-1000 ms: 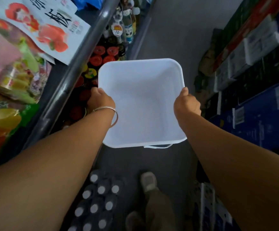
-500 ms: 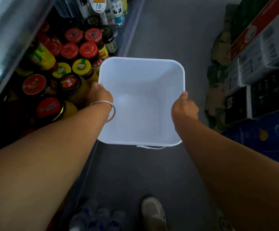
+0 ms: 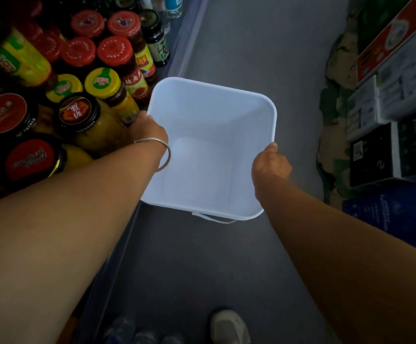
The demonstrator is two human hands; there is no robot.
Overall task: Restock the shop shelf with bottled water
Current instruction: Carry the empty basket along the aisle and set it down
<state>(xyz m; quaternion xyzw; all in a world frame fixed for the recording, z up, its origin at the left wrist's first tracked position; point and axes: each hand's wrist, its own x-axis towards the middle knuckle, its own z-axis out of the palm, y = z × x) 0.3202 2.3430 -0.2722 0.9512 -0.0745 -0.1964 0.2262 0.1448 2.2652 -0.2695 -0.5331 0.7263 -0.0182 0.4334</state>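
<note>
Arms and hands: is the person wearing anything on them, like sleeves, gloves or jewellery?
Both arms are bare all the way up to the edge of the picture, with no sleeves showing. No gloves on the left hand or the right hand. The only thing worn is a thin, round, silver-coloured bangle hanging loosely on the left wrist. No watch or rings can be seen.

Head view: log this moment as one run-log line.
white bin: empty, held over aisle | left hand: grips left rim | right hand: grips right rim | water bottles: on floor
</note>
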